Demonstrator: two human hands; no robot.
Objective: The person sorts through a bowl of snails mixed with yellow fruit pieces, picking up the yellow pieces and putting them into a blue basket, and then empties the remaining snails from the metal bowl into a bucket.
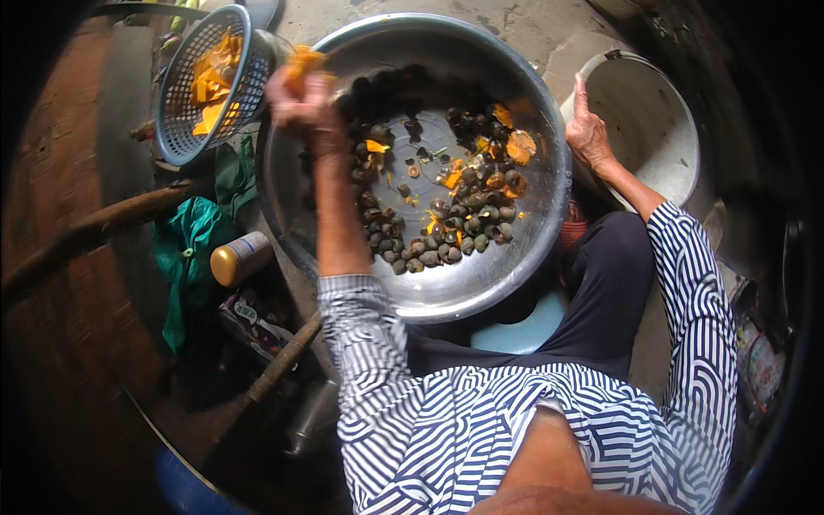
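My left hand (302,106), blurred, grips several orange pieces (306,61), which look like pumpkin, over the left rim of a wide metal basin (425,296). Dark snails (450,219) lie in a ring on the basin's bottom, with orange scraps (520,147) among them. To the left, a blue-grey plastic colander (177,145) stands tilted, holding more orange pieces (215,74). My right hand (589,135) rests against the side of a whitish bucket (676,129), between it and the basin. The fingers of that hand are partly hidden.
A wooden pole (96,225) crosses at the left, near a green plastic bag (193,257). A gold-lidded jar (241,259) and a printed box (257,325) lie beside the basin. Below the basin shows a light blue stool (521,328) between my legs.
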